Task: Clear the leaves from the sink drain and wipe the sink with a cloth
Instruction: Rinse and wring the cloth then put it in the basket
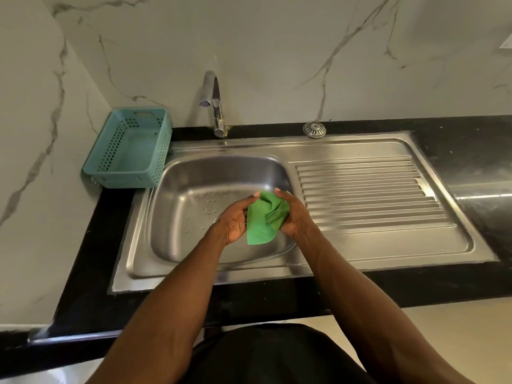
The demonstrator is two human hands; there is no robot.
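**Cloth in hand over the basin; wiping looks about to begin or under way**

Both hands are raised together over the sink basin, sharing a green cloth. The left hand has its fingers curled onto the cloth's left edge, and the right hand is closed around the bunched right side. The cloth hangs between them, partly folded, its lower corner drooping toward the basin floor without clearly touching it.

No leaves show in the visible part of the basin. The drain itself sits directly beneath the hands and is mostly hidden, so I cannot tell whether it is fully clear. A metal strainer cap rests on the black tabletop well beyond the right hand, which suggests the drain part of the job has been dealt with. Water droplets speckle the basin floor just left of the left hand, so the steel appears wet and not yet wiped dry.

My judgement: the leaf clearing is probably done, and wiping the basin, and perhaps the ribbed drainboard right of the hands, remains.
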